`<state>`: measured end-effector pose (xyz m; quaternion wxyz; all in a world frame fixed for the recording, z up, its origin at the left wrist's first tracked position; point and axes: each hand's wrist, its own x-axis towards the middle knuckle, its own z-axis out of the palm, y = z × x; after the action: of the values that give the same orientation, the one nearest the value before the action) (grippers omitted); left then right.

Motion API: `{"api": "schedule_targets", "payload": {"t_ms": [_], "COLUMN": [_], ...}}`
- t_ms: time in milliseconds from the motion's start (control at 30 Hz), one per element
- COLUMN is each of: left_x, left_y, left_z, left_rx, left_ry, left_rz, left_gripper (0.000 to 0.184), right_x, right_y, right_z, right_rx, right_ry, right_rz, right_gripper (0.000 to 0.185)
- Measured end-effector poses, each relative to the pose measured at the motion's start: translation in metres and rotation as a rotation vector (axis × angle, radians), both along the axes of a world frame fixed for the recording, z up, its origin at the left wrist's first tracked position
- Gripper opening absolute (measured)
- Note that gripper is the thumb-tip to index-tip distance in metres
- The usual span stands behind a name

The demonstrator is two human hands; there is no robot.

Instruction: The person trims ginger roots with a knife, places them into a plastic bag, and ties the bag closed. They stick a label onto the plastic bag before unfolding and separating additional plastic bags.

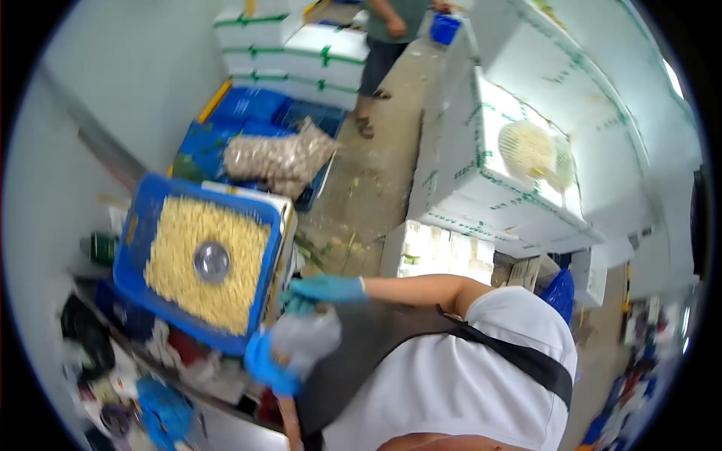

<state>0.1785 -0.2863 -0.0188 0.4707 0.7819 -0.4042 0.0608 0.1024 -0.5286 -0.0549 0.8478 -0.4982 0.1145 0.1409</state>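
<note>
1. Nearest, against the dark apron (357,349), a plastic bag (312,336), clear and blurred, sits at the blue-gloved left hand (272,367), whose grip looks closed around it.
2. The teal-gloved right hand (320,289) is just beside the bag, fingers curled; whether its grip pinches the bag's edge, I cannot tell. The bag's long axis is lost in the blur.
3. Just ahead of both hands, away from the body, stands a blue basket (271,248) of pale yellow pieces (184,233).
4. A clear bowl (211,261) rests on the pieces, near their middle. The right hand is the nearer to it, its forearm pointing toward the basket; the left is near the basket's closest corner.
5. Beyond lie a filled sack (274,159), stacked white boxes (323,56) and another person (391,37) standing.
</note>
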Motion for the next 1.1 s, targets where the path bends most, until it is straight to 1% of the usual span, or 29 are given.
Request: {"api": "schedule_targets", "payload": {"t_ms": [33,67,100,133,167,200,233,300,367,400,433,467,533,567,600,633,667,700,733,767,800,867,900,933,1000,1067,1100], "left_x": [-0.007,-0.011,-0.019,-0.031,-0.033,-0.032,-0.034,-0.041,-0.045,-0.048,-0.044,-0.040,-0.034,-0.029,-0.025,-0.014,-0.006,0.000,0.003,0.005,0.008,0.014,0.009,0.006,0.001,-0.006,-0.014], "left_y": [-0.035,-0.071,-0.094,-0.106,-0.116,-0.127,-0.136,-0.143,-0.147,-0.144,-0.141,-0.134,-0.124,-0.118,-0.112,-0.102,-0.099,-0.091,-0.080,-0.073,-0.069,-0.072,-0.086,-0.100,-0.135,-0.183,-0.206], "left_z": [-0.001,0.005,-0.009,-0.013,-0.011,-0.009,-0.008,-0.008,-0.011,-0.012,-0.014,-0.013,0.011,0.018,0.013,-0.016,-0.025,-0.053,-0.086,-0.106,-0.120,-0.140,-0.130,-0.130,-0.133,-0.126,-0.118], "left_rx": [-0.010,0.129,0.214,0.169,0.186,0.177,0.207,0.261,0.231,0.228,0.313,0.276,0.194,0.225,0.214,0.221,0.236,0.271,0.312,0.335,0.403,0.531,0.564,0.536,0.481,0.371,0.297], "left_ry": [-0.094,-0.130,-0.112,-0.254,-0.226,-0.200,-0.185,-0.148,-0.062,-0.014,-0.024,-0.025,-0.013,0.036,0.080,0.062,0.248,0.319,0.391,0.434,0.429,0.399,0.403,0.410,0.419,0.540,0.605], "left_rz": [-0.220,-0.408,-0.513,-0.457,-0.508,-0.581,-0.585,-0.642,-0.602,-0.588,-0.580,-0.509,-0.408,-0.317,-0.253,-0.193,-0.151,-0.111,-0.067,-0.036,-0.063,-0.096,-0.112,-0.132,-0.187,-0.306,-0.344], "left_gripper": [0.039,0.046,0.048,0.042,0.042,0.042,0.043,0.046,0.050,0.051,0.054,0.057,0.063,0.074,0.060,0.045,0.036,0.036,0.036,0.037,0.039,0.042,0.048,0.049,0.051,0.052,0.052], "right_x": [-0.010,-0.016,-0.024,-0.038,-0.048,-0.053,-0.060,-0.067,-0.064,-0.065,-0.063,-0.061,-0.063,-0.067,-0.074,-0.079,-0.084,-0.084,-0.087,-0.092,-0.092,-0.101,-0.106,-0.109,-0.112,-0.118,-0.120], "right_y": [-0.003,-0.005,-0.013,-0.023,-0.027,-0.036,-0.037,-0.045,-0.052,-0.056,-0.066,-0.075,-0.089,-0.098,-0.108,-0.116,-0.119,-0.113,-0.108,-0.103,-0.092,-0.071,-0.062,-0.053,-0.039,-0.033,-0.033], "right_z": [0.020,0.012,0.017,0.017,0.012,0.026,0.022,0.012,0.013,0.005,-0.007,-0.015,-0.020,-0.020,-0.022,-0.025,-0.027,-0.013,0.005,0.003,0.029,-0.010,-0.014,-0.016,-0.017,-0.074,-0.075], "right_rx": [-0.080,0.042,0.002,0.047,0.321,0.361,0.407,0.461,0.447,0.477,0.492,0.506,0.351,0.249,0.147,0.075,-0.002,-0.128,-0.199,-0.249,-0.223,-0.269,-0.288,-0.304,-0.434,-1.019,-1.092], "right_ry": [-0.067,-0.029,0.059,-0.016,0.177,0.191,0.161,0.194,0.169,0.167,0.156,0.144,0.164,0.156,0.153,0.146,0.140,0.243,0.302,0.336,0.419,0.376,0.414,0.452,0.374,0.149,0.208], "right_rz": [0.001,-0.053,-0.041,-0.113,-0.185,-0.186,-0.279,-0.313,-0.406,-0.445,-0.486,-0.535,-0.627,-0.666,-0.711,-0.688,-0.677,-0.721,-0.682,-0.646,-0.608,-0.586,-0.550,-0.516,-0.602,-0.757,-0.814], "right_gripper": [0.061,0.058,0.054,0.048,0.045,0.043,0.042,0.041,0.037,0.037,0.036,0.035,0.032,0.031,0.031,0.030,0.030,0.031,0.032,0.036,0.041,0.050,0.058,0.067,0.089,0.090,0.090]}}
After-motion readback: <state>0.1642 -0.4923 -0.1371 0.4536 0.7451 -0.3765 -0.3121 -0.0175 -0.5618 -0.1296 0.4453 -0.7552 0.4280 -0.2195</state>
